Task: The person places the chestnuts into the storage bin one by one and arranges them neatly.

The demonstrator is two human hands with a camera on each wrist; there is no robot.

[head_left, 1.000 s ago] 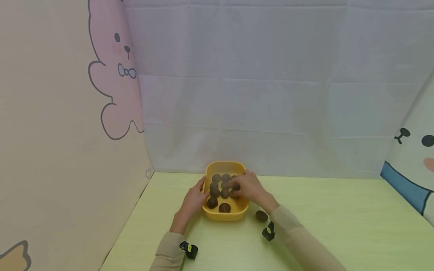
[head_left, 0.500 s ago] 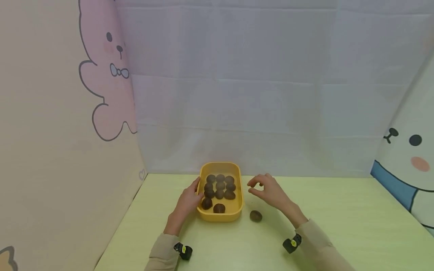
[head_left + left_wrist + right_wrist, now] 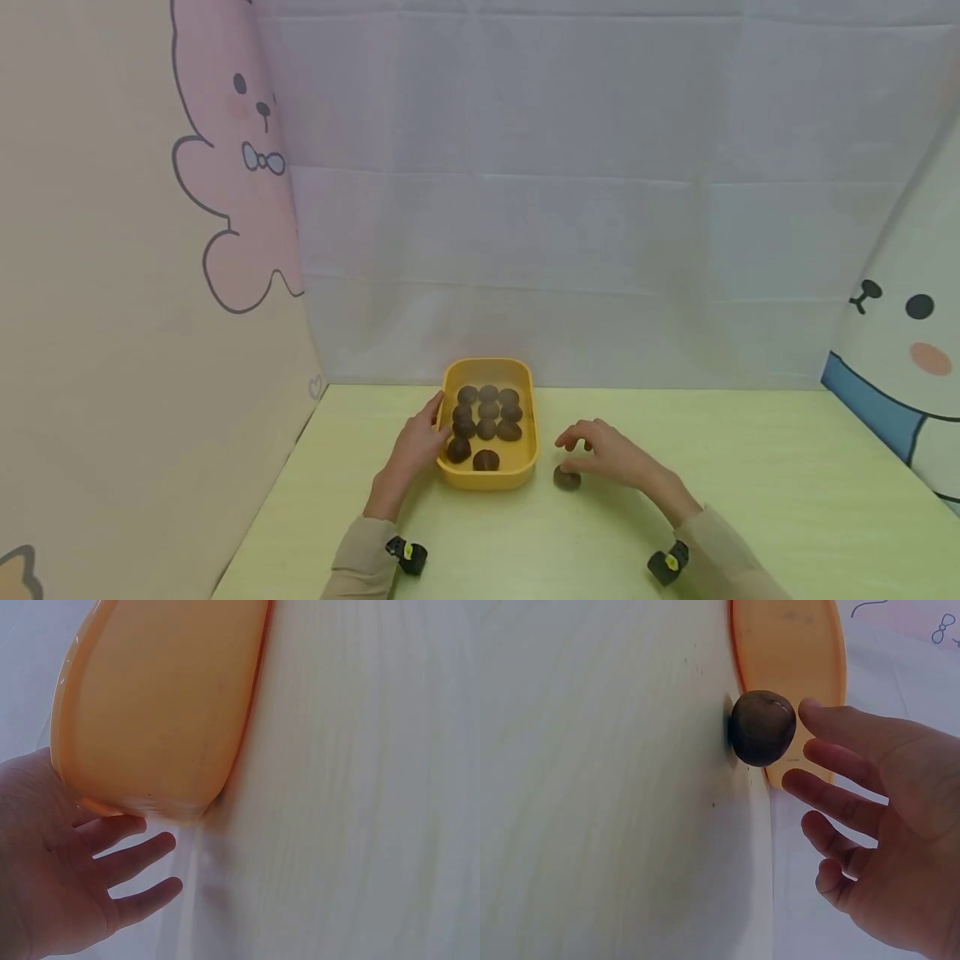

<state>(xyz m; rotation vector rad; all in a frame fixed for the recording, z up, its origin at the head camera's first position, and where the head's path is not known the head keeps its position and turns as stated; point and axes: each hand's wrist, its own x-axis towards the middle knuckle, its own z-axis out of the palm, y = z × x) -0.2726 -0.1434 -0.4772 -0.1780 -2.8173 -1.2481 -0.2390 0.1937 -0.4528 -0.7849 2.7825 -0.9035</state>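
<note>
In the head view, a yellow rectangular container with rounded corners holds several dark brown round pieces. My left hand grips its left rim, thumb over the edge and fingers along the outside. The left wrist view shows the container's outer wall and three of the hand's fingers spread below it. To the right of the container, one more dark brown round piece lies on the table, smooth and slightly glossy; its exact kind is unclear. Just over it is my right hand, fingers loosely bent, holding nothing.
The pale yellow-green table reaches back to a white cloth hanging close behind the container. On the left stands a cream panel with a pink bear print. A printed panel stands at the right.
My right hand left the container, moving right and then down towards the loose round piece. A piece it was handling now lies inside the container. My left hand stays at the rim.
</note>
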